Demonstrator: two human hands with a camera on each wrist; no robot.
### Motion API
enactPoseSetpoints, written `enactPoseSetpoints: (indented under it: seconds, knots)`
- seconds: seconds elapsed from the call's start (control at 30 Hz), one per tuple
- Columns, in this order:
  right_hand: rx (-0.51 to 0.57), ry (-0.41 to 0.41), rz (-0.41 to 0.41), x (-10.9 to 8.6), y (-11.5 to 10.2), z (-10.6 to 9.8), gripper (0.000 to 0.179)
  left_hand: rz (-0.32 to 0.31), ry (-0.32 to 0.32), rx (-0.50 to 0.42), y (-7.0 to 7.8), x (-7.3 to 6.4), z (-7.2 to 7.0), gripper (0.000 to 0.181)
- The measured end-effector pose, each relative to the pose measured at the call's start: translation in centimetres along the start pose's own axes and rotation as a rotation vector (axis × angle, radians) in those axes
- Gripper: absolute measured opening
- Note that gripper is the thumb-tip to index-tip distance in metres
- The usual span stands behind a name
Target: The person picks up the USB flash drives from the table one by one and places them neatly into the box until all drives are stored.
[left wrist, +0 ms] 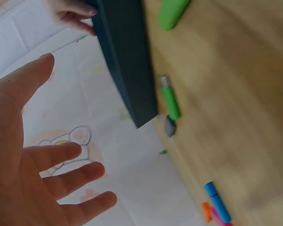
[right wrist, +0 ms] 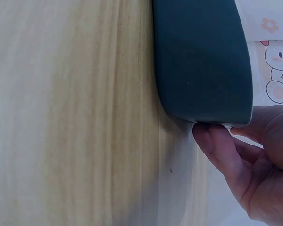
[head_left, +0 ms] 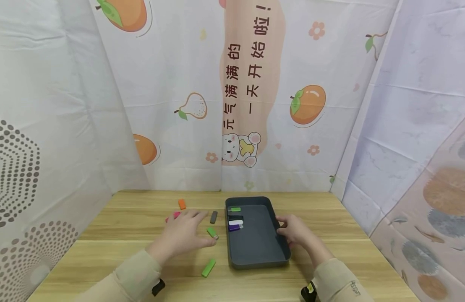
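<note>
My left hand [head_left: 181, 233] hovers over the table with fingers spread and holds nothing. Near its thumb lies a green USB flash drive [head_left: 212, 233] with its metal plug bare. A grey flash drive [head_left: 214, 217] lies just beyond. My right hand [head_left: 294, 230] grips the right wall of a dark grey tray [head_left: 259, 247], thumb at the rim and fingers outside, as the right wrist view shows. Along the tray's left side several flash drives lie in a column, among them a green one [head_left: 235, 209], a white one [head_left: 235, 222] and a purple one [head_left: 235, 227].
A second green flash drive [head_left: 208, 268] lies nearer the front. Toward the back left are an orange one [head_left: 181, 204] and a pink one [head_left: 176, 214], partly behind my left hand. The left wrist view also shows a blue one [left wrist: 218, 202]. Printed curtains surround the wooden table [head_left: 123, 222].
</note>
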State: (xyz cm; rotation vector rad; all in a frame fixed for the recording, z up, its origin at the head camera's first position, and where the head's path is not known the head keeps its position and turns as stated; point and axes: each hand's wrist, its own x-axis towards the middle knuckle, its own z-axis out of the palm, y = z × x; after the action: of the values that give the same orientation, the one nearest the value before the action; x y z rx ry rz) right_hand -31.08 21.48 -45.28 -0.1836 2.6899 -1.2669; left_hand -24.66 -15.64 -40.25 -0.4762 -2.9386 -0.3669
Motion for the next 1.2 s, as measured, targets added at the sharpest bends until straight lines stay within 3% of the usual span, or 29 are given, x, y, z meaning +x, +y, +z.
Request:
enactPoseSetpoints:
  seconds: [0.37, 0.97, 1.2]
  knots:
    - [-0.001, 0.001, 0.007, 0.0, 0.0, 0.0, 0.056, -0.004, -0.12, -0.043, -0.1, -1.5, 2.1, 0.099]
    - [-0.003, 0.007, 0.006, 0.0, 0.0, 0.1, 0.055, 0.035, -0.195, -0.061, 0.1, -3.0, 4.9, 0.088]
    - [-0.007, 0.002, 0.014, 0.0, 0.0, 0.0, 0.056, 0.07, -0.181, -0.008, 0.0, -3.3, 5.5, 0.072]
